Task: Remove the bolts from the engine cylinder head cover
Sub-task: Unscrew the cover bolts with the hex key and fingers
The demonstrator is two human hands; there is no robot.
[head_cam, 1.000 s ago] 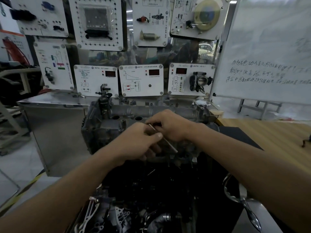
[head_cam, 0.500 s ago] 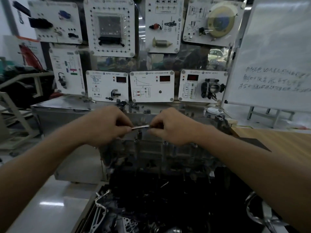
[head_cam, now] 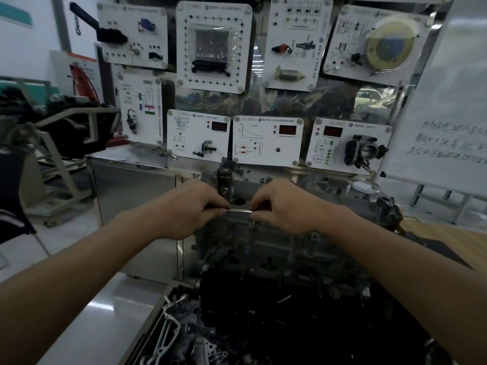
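Your left grip [head_cam: 189,209] and right grip [head_cam: 284,206] each pinched one end of a thin metal bar [head_cam: 238,211], probably a wrench, held level just above the cylinder head cover [head_cam: 263,246], directly over a bolt [head_cam: 253,224].

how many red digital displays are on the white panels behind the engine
3, all in the bottom row of panels: red display on the left panel, one on the middle panel, one on the right panel. None seems hidden.
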